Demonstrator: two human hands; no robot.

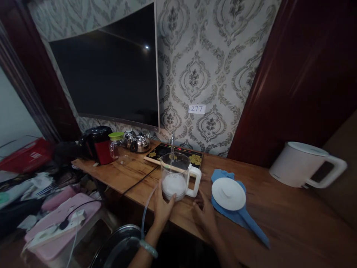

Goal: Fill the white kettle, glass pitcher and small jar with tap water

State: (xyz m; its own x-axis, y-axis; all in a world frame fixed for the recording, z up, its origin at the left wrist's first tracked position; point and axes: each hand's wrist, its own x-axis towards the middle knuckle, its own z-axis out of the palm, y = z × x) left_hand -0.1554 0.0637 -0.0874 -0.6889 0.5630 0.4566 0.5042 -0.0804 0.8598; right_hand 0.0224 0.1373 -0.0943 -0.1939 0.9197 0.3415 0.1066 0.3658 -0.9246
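Observation:
A clear glass jug (166,175) with a white handle (197,180) stands near the front edge of the wooden table (240,247). Its lower part looks whitish inside. My left hand (164,206) grips the jug low on its left side, thumb in front. Just below the handle is my right hand (205,212), fingers loosely bent and apart, holding nothing that I can see. To its right a round white lid (228,193) rests on a blue cloth (247,219). Behind the jug lies a black, gold-flowered tea stove (195,159) with a thin metal spout (172,143).
A white electric kettle (295,163) stands at the right. Steel teapots (142,142), a green-lidded glass pot (115,143) and a black-and-red appliance (102,147) line the back left. Below the edge are a dark bucket (122,240), a clear hose (145,212) and a pink stool (52,245).

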